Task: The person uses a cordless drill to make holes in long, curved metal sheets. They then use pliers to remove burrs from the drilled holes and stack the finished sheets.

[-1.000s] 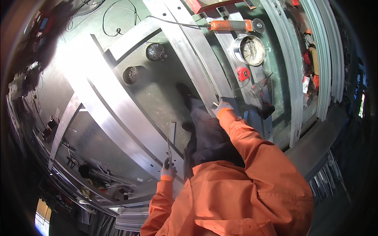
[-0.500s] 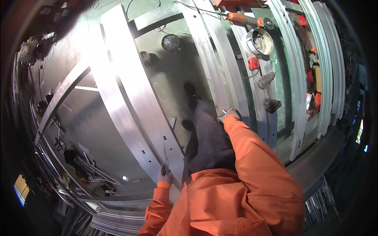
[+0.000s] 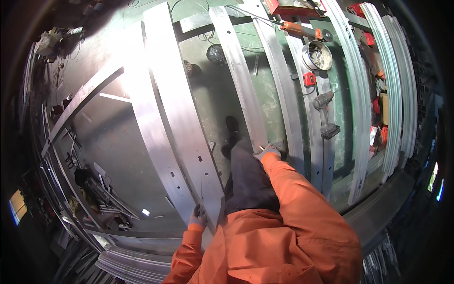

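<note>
My left hand (image 3: 198, 217), in a grey glove, is closed around a long, thin, pointed metal tool (image 3: 202, 191). The tool's kind is not clear. It points away from me over the near end of a wide silver metal profile (image 3: 182, 104) with several small holes. My gloved right hand (image 3: 268, 151) is closed on the near end of a narrower metal bar (image 3: 240, 80). A small pale stick-like thing shows at its fingers, too small to name. The bar slants across a gap, its far end by a cross profile (image 3: 194, 22). Another metal bar (image 3: 279, 80) lies to its right.
On the bars at right lie a cordless drill (image 3: 325, 116), a red tape measure (image 3: 309, 79), a round tin (image 3: 317, 55) and an orange angle grinder (image 3: 302, 31). Stacked long profiles (image 3: 392, 85) stand farther right. A dark round bundle (image 3: 216, 53) sits on the floor. Offcuts (image 3: 111, 199) lie at left.
The bar under my right hand has shifted left, widening the gap to the bar beside it. My left hand keeps the pointed tool. The whole view has shifted slightly.
</note>
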